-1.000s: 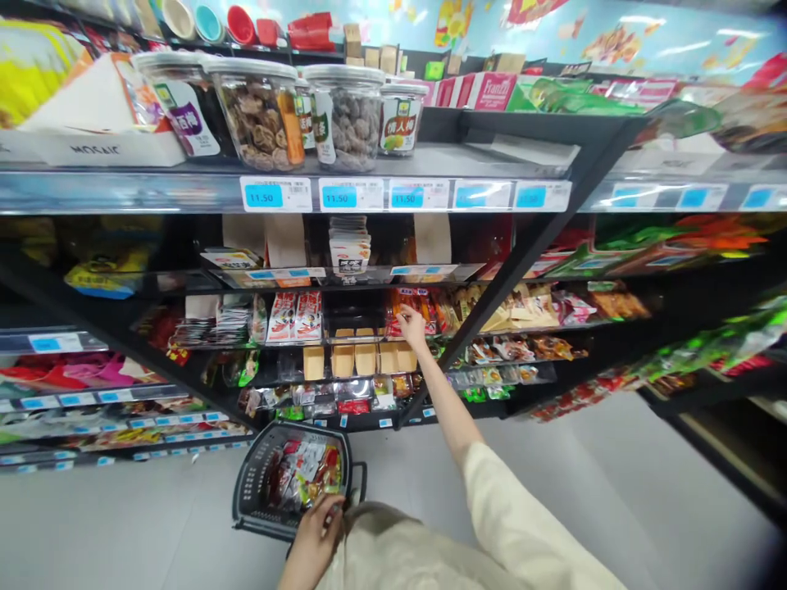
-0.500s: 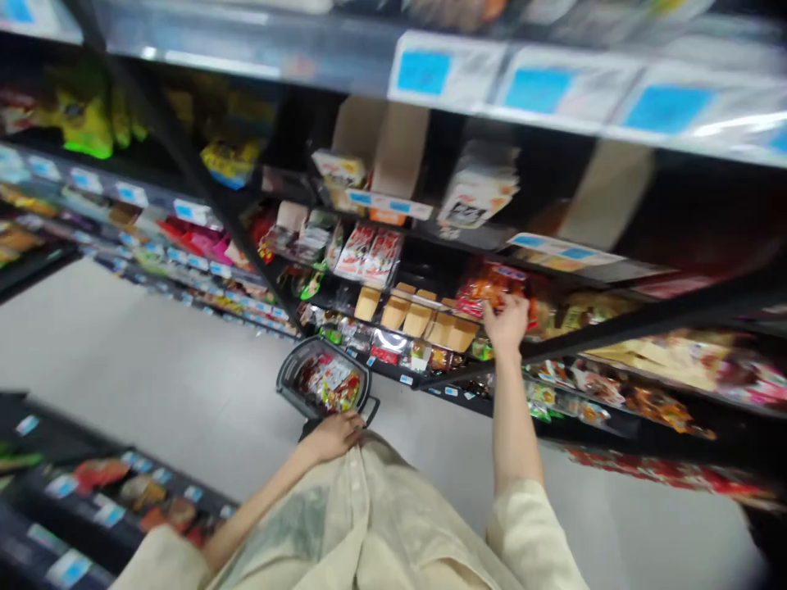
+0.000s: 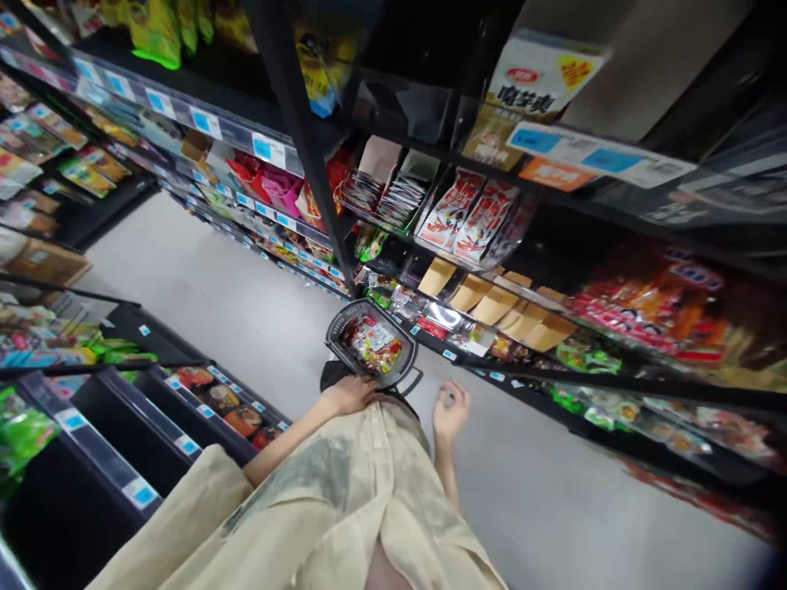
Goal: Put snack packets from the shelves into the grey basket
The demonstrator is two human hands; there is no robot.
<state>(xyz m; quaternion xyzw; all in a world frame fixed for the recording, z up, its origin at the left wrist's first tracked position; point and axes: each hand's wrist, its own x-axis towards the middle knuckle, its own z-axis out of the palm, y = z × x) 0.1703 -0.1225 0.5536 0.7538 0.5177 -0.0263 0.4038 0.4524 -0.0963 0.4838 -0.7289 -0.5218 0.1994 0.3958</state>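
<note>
Head view, looking down a shop aisle: a dark basket (image 3: 341,332) full of colourful packets (image 3: 378,348) sits low, just beyond the front of the person's beige shirt (image 3: 320,524). The left hand (image 3: 352,395) is at the basket's near rim, back upward; its fingers are partly hidden, so whether it grips the rim cannot be told. The right hand (image 3: 452,410) hangs over the pale floor (image 3: 541,492), right of the basket, near its handle (image 3: 411,382). Its fingers curl narrowly toward the thumb; whether they hold anything cannot be told. Farther right, red packs (image 3: 652,315) lie blurred on a shelf, apart from the hand.
</note>
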